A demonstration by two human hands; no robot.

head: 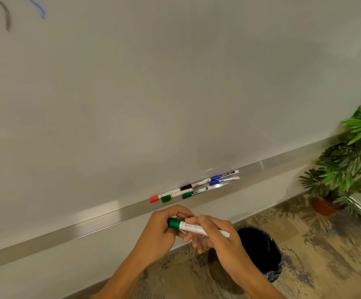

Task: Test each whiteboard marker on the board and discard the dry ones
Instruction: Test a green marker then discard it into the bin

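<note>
Both hands hold one green-capped white marker (193, 228) in front of the tray. My left hand (164, 231) grips its green cap end; my right hand (216, 236) grips the white barrel. The cap is on the marker. Several more markers lie on the metal tray (67, 231): a red-capped one (164, 196), two green-capped ones (193, 193), a black-capped one (194, 184) and two blue-capped ones (223, 178). The whiteboard (175, 93) carries black strokes (6, 16) and a blue stroke (37, 7) at its top left.
A black bin (259, 253) with a liner stands on the floor just below and right of my hands. A potted green plant (347, 169) stands at the right by the board's end. The floor is patterned brown.
</note>
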